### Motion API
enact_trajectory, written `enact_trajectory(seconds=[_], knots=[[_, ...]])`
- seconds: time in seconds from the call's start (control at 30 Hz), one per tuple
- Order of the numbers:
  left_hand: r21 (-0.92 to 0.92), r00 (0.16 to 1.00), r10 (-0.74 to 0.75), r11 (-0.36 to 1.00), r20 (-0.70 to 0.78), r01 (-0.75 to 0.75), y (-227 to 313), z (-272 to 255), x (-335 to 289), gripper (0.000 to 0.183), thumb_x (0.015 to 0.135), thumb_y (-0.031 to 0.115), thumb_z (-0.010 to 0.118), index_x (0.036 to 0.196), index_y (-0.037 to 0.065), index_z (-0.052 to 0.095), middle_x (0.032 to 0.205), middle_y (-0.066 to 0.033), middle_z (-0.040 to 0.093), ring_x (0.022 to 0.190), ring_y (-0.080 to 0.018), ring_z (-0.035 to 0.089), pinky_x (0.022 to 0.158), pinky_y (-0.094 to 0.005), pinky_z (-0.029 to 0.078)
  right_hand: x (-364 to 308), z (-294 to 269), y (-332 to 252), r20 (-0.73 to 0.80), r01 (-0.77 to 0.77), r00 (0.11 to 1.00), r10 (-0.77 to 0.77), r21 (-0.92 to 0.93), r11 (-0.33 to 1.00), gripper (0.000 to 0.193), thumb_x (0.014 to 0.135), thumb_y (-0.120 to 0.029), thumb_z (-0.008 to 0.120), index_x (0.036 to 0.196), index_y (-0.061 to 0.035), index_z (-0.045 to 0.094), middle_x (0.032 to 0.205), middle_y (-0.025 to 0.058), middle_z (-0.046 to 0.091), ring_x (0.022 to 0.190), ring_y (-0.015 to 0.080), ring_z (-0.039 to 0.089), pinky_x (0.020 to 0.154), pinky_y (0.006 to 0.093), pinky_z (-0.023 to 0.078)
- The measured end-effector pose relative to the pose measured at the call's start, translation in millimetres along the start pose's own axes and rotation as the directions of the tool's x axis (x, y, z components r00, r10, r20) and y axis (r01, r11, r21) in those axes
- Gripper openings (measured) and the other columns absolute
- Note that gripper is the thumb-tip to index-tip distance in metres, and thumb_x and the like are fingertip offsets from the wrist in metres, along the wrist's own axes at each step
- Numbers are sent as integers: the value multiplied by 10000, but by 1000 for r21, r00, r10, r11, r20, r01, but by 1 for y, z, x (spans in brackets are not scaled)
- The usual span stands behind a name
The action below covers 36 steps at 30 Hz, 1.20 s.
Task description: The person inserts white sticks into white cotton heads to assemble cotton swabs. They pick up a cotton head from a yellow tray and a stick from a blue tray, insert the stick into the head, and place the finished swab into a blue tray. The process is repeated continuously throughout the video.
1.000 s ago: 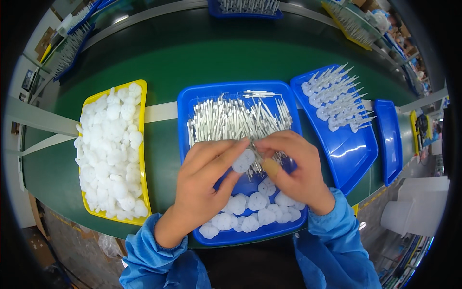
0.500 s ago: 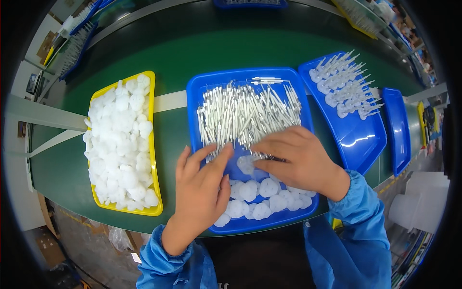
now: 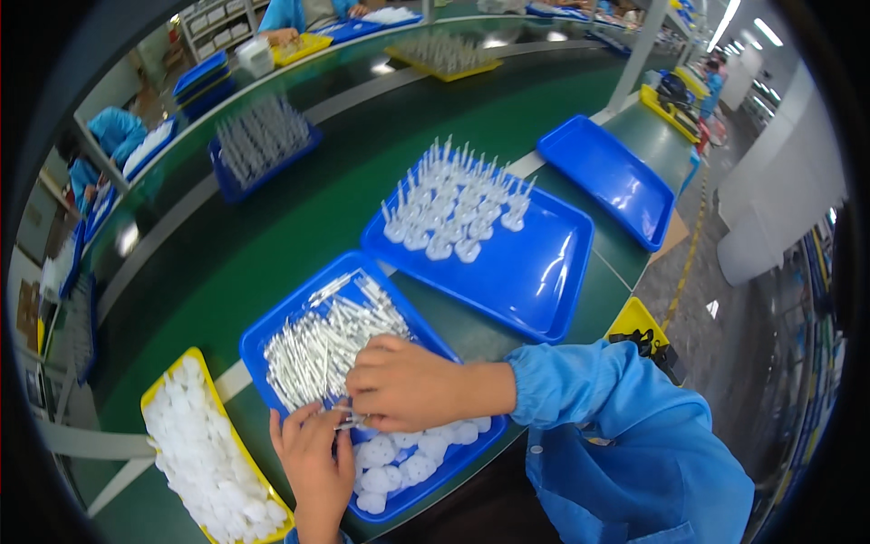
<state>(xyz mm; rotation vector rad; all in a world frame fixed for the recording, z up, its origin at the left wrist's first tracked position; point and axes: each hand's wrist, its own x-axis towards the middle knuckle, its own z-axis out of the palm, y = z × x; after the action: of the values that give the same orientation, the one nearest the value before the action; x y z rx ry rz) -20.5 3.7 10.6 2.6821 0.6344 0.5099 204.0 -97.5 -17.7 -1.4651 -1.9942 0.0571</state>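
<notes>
My two hands meet over a blue tray point(image 3: 453, 348) of thin white rods point(image 3: 317, 349) with metallic ends. My right hand point(image 3: 408, 388) has its fingers curled, closed around thin rods point(image 3: 350, 419) that show partly at its fingertips. Against the same spot, my left hand point(image 3: 314, 458) has its outer fingers apart and its thumb and index finger bent inward; what they pinch is mostly hidden. Round, translucent white discs point(image 3: 417, 468) lie in the near part of the tray, beside and below my hands.
To the left stands a yellow tray point(image 3: 201, 363) heaped with white pieces point(image 3: 208, 453). Another blue tray point(image 3: 553, 272) holds upright assemblies of rods on discs point(image 3: 453, 208). Beyond it lies a further blue tray point(image 3: 607, 181). Co-workers in blue sleeves point(image 3: 118, 131) sit across the green bench point(image 3: 299, 218).
My view has turned to the right and upward, so the trays now sit lower and further left. My hands have come together, the right fingers curling in beside the left.
</notes>
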Motion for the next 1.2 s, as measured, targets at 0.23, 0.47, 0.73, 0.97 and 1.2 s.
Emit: enact_trajectory(seconds=[0.23, 0.47, 0.73, 0.97, 1.2], knots=[[33, 991, 117, 992, 58, -119, -2, -11, 2, 263, 949, 141, 815, 1207, 98, 786, 1204, -102, 784, 1222, -333, 699, 1199, -580, 416, -10, 4, 3, -8, 7, 1000, -7, 12, 1000, 176, 856, -272, 851, 985, -164, 799, 1109, 0, 678, 1157, 234, 607, 1072, 451, 445], [9, 993, 80, 997, 86, -81, 5, -10, 9, 187, 951, 131, 810, 1137, 111, 802, 1184, -89, 794, 1234, -326, 695, 1243, -584, 364, -6, 11, 1, -14, -16, 1000, 16, 16, 1000, 137, 869, -257, 831, 959, -155, 811, 1090, 1, 685, 1138, 229, 606, 1066, 444, 447], [-70, 996, 68, 995, -52, -71, 4, -9, 9, 234, 957, 72, 786, 1190, 78, 811, 1191, -127, 794, 1159, -346, 718, 1208, -558, 422, -13, -24, -9, -211, -59, 976, 50, -35, 998, 81, 882, -232, 846, 953, -196, 829, 1086, -6, 705, 1127, 229, 645, 1047, 437, 457], [-140, 993, 19, 990, -119, -36, -1, 2, -4, 179, 980, 24, 750, 1146, 35, 816, 1191, -145, 796, 1148, -359, 726, 1198, -530, 440, -127, -151, 71, -362, -648, 752, 551, -252, 718, 76, 918, -155, 815, 976, -113, 790, 950, 86, 808, 884, 337, 776, 823, 461, 603], [-156, 987, -15, 988, -162, -10, -9, 7, -9, 171, 986, -12, 737, 1129, 27, 823, 1174, -135, 812, 1121, -336, 750, 1215, -534, 432, -145, -155, 58, -337, -735, 677, 654, -276, 619, 210, 945, -219, 801, 1120, -105, 776, 1042, 72, 770, 927, 312, 769, 812, 451, 615]])
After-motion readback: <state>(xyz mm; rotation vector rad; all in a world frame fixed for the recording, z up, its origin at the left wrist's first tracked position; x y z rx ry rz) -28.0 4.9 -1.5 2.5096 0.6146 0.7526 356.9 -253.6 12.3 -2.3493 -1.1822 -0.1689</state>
